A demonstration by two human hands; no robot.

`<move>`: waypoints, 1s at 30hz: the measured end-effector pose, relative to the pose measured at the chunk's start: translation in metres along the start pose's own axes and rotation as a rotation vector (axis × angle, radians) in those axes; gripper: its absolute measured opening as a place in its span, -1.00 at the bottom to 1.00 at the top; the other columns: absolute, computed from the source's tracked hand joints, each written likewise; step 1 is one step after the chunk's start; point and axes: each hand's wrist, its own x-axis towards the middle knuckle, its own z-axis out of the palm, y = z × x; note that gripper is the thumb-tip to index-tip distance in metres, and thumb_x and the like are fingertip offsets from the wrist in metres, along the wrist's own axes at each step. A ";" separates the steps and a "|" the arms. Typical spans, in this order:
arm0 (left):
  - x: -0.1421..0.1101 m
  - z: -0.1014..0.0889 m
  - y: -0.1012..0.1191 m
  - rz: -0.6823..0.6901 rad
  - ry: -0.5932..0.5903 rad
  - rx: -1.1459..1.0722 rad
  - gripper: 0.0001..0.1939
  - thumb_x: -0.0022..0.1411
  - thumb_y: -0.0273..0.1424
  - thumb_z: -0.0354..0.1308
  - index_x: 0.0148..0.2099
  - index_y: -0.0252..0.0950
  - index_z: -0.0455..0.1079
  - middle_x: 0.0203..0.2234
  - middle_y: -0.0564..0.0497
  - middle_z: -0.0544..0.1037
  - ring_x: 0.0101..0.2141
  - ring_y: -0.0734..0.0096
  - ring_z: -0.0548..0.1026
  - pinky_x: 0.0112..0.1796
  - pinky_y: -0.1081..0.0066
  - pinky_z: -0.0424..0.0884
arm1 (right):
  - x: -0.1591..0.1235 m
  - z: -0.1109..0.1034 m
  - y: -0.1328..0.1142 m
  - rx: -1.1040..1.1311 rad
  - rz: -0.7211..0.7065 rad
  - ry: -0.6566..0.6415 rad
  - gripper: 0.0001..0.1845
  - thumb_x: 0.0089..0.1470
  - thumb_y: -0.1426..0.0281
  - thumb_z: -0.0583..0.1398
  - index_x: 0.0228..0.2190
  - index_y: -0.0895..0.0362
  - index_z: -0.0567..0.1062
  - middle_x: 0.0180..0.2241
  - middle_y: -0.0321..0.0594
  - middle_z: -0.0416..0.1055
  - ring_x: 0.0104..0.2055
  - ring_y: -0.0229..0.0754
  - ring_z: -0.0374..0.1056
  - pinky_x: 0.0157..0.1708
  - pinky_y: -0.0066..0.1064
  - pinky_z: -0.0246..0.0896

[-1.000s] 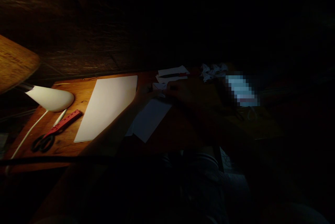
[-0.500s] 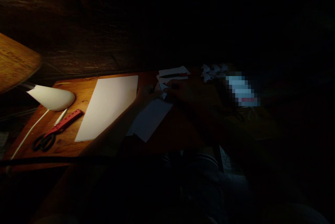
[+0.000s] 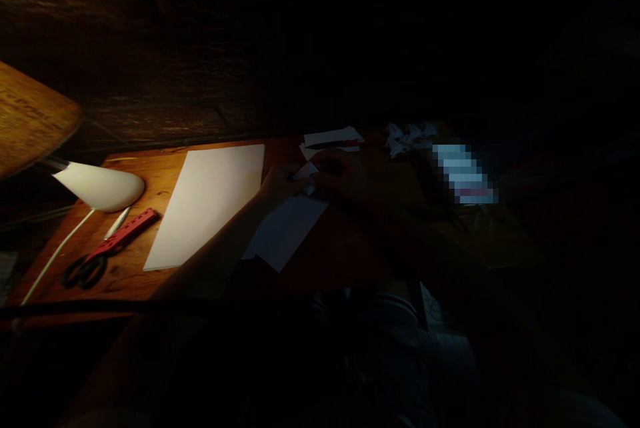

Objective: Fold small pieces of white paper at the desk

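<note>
A small folded piece of white paper (image 3: 309, 173) is pinched between my two hands above the table. My left hand (image 3: 281, 178) grips its left side, and my right hand (image 3: 341, 173) closes on its right side; the dim light hides most of the fingers. Below them lie loose white sheets (image 3: 293, 228), partly behind my left forearm. Just beyond my hands, a dark pen-like tool with a red end (image 3: 345, 144) rests on some paper slips (image 3: 330, 137).
A stack of white paper (image 3: 210, 208) lies at left. Farther left are red-sheathed scissors with black handles (image 3: 120, 240), a white pen (image 3: 117, 223) and a lamp base (image 3: 100, 187) with its cord. Folded paper pieces (image 3: 407, 139) and a blurred bright screen (image 3: 465, 175) are at right.
The folded paper has turned in my hands, from a pointed upright shape to a flatter diamond-like one. My right hand has shifted slightly; other things stay in place.
</note>
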 end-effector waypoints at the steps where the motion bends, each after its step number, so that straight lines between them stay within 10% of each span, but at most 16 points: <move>1: 0.000 0.000 -0.002 0.004 0.004 0.000 -0.63 -0.02 -0.19 0.52 -0.45 -0.36 0.49 -0.67 0.07 0.47 -0.65 0.58 0.37 -0.64 0.57 0.20 | 0.000 0.000 -0.001 -0.020 -0.004 0.009 -0.63 0.00 0.20 0.39 -0.17 0.10 0.56 -0.23 -0.21 0.51 -0.22 -0.15 0.41 -0.20 -0.33 0.32; 30: 0.006 0.000 -0.012 0.011 0.021 -0.020 -0.67 0.00 -0.19 0.47 -0.40 -0.35 0.51 -0.63 0.09 0.46 -0.61 0.57 0.37 -0.61 0.55 0.24 | 0.001 -0.003 -0.008 -0.190 -0.070 -0.014 -0.91 0.11 0.37 0.34 -0.30 0.11 0.63 -0.22 -0.15 0.51 -0.22 -0.13 0.40 -0.19 -0.27 0.30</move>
